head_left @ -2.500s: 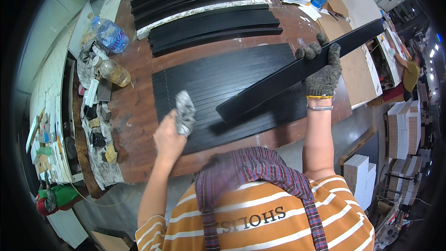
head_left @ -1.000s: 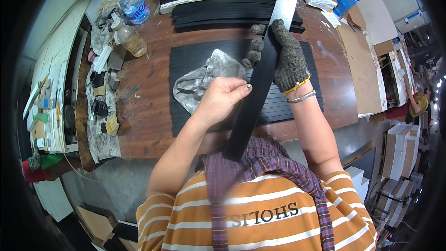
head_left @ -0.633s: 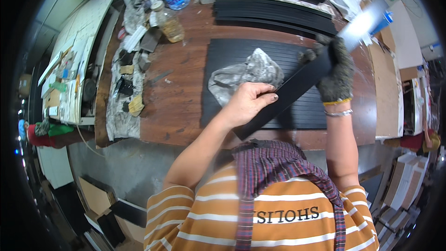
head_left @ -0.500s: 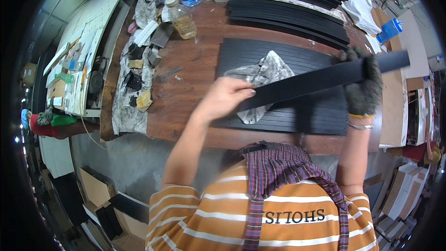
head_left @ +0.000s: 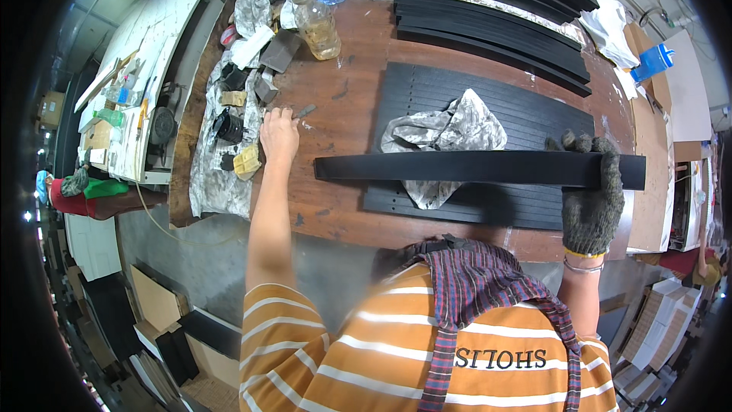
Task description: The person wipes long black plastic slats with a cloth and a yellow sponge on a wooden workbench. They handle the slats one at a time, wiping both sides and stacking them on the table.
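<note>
Since the earlier frame, the left hand (head_left: 279,131) had left the rag (head_left: 446,131) and reached, open, toward the putty knife (head_left: 303,112) at upper left. Gloved, the right hand (head_left: 591,202) gripped the black strip (head_left: 473,168) across the centre, so wiping looked paused and unfinished.

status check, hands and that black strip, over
Right hand, gloved, grips black strip near its right end, level over the slatted panel. Left hand, bare, at small tool on table. Crumpled rag lies under strip.
</note>
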Demonstrator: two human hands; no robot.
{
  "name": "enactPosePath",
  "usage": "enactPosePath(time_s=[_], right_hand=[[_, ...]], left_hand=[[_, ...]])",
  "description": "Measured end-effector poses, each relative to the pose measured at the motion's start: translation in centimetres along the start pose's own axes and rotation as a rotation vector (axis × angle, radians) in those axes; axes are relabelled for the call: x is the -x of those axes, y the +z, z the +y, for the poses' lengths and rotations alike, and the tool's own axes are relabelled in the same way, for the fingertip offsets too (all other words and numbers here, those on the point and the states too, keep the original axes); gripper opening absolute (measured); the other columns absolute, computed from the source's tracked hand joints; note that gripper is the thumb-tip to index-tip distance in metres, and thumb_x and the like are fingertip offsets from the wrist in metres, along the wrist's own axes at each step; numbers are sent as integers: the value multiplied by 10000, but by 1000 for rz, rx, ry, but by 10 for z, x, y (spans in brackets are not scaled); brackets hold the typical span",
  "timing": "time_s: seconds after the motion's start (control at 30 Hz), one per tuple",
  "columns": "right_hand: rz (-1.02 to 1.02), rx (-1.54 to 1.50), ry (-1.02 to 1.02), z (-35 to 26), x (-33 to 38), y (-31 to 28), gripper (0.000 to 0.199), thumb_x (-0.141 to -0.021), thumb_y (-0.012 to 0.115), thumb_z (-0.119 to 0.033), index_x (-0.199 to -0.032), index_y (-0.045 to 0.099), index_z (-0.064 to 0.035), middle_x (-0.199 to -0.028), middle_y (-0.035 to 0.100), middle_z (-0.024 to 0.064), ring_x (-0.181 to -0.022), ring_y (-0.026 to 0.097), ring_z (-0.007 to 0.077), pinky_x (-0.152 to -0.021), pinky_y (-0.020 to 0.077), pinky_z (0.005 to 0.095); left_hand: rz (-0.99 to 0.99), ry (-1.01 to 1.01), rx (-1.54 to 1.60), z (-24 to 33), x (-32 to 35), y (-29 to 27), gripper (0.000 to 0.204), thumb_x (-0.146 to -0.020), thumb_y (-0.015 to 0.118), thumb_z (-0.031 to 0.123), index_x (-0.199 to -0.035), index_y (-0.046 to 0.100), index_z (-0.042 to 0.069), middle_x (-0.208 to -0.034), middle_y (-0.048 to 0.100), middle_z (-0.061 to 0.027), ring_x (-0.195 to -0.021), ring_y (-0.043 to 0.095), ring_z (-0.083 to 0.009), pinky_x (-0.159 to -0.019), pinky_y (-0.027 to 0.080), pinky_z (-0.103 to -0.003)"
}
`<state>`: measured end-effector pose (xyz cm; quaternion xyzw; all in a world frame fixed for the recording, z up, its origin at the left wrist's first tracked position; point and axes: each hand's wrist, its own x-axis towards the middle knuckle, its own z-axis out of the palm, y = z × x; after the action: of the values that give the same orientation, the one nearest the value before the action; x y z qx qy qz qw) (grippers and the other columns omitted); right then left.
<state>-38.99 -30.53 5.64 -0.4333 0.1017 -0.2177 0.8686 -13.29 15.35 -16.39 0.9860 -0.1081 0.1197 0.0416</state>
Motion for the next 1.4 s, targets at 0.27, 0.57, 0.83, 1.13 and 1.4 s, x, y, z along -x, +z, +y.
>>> enactPosePath(time_s=[0.27,0.57,0.83,1.13,1.4], right_hand=[[68,382,76,-15,40,-12,453,-976,632,-298,-1323,564,-15,-1252,644,169,-1108,649,285,-897,552,430],[36,1055,-218,-7,88,-57,452,-982,646,-265,-1324,540,11,-1240,651,185,-973,692,294,-783,591,411],[8,1025,-263,-1,90,-67,450,-983,647,-267,-1322,542,11,-1238,652,183,-978,690,292,-784,591,411],[-23,1013,-284,-1,89,-69,449,-984,647,-269,-1319,543,11,-1236,652,182,-983,688,290,-786,592,411],[-36,998,-289,-3,93,-68,447,-984,647,-271,-1317,545,11,-1235,652,181,-988,686,288,-787,592,411]], left_hand=[[-129,-519,1133,63,33,-60,124,-1044,512,113,-1073,603,34,-800,695,-74,-576,628,-124,-542,506,-278],[6,-66,1063,176,120,-128,77,-840,751,-39,-910,736,-11,-813,633,-33,-756,610,-122,-650,470,-252],[-152,-607,913,161,86,-154,64,-831,764,3,-844,704,-16,-746,671,-82,-648,632,-165,-606,508,-322],[69,-230,937,164,128,-122,89,-830,773,48,-847,702,-3,-760,663,-75,-688,611,-180,-638,490,-325],[-41,-543,799,51,106,-53,111,-805,788,94,-866,738,16,-778,735,-120,-706,690,-266,-721,528,-369]])
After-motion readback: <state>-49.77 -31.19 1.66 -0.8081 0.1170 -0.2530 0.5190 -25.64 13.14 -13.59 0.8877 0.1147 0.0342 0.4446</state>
